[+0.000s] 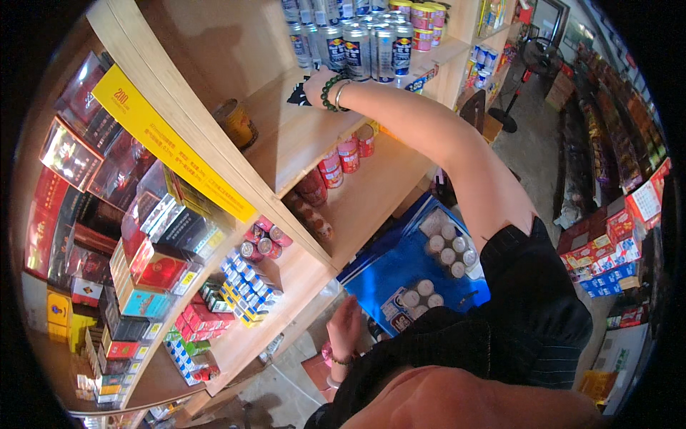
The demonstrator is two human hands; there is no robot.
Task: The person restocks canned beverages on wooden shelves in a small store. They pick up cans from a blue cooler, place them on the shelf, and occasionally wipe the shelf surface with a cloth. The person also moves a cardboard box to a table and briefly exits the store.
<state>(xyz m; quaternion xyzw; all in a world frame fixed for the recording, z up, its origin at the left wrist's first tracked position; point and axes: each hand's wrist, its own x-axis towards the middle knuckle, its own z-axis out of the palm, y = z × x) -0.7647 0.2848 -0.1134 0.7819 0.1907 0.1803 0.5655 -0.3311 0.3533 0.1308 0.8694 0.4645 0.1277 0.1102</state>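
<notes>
My right hand [320, 88], with a green bead bracelet and a metal bangle at the wrist, reaches onto the upper wooden shelf [278, 126]. It is closed on a black cloth with white markings [298, 94], which lies against the shelf board. Just beyond it stand stacked blue and silver drink cans [355, 51]. On the same shelf, nearer the upright board, is a yellow and brown tin [236, 123]. My left hand [345, 322] hangs low, below the shelves; its fingers are partly curled, and whether it holds anything is unclear.
Red and pink cans [348, 155] stand on the shelf below. Cigarette cartons and packs [177, 225] fill the left side, near a yellow sign strip [171, 145]. A blue surface [375, 284] bears canned packs. A standing fan [538, 53] is at the upper right.
</notes>
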